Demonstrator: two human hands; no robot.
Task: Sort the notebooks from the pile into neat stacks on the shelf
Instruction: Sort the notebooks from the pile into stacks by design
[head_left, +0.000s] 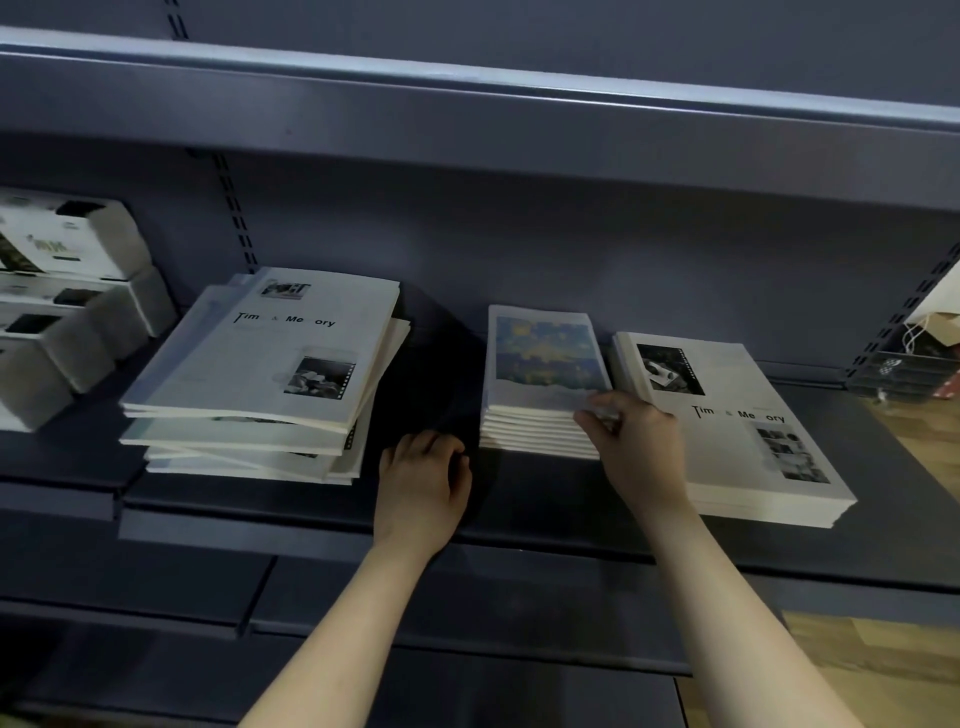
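"Pinching the near corner of the middle stack (545, 358), that right hand (641, 439), see? Fingers and thumb are closed on the top covers."

"And the left hand (423, 478)?"

"Curled in, with nothing in it that I can see. It rests on the shelf (545, 499), in the gap."

"What should happen now?"

"I think that corner needs squaring up. Push the edges flat so all the books line up. Put the left hand on the other side so the stack does not slide."

"Where are the rest?"

"The messy pile (260, 374) sits to the left, with books poking out every way. A tidy right stack (737, 431) lies just beside the middle one."

"Is there room?"

"The dark gap between the pile and the middle stack is open. On the right there is hardly any room. The front edge of the shelf is near, so a hard pull could tip books off. The upper shelf (467, 104) hangs over, so lift low. White boxes (67, 291) crowd the far left."
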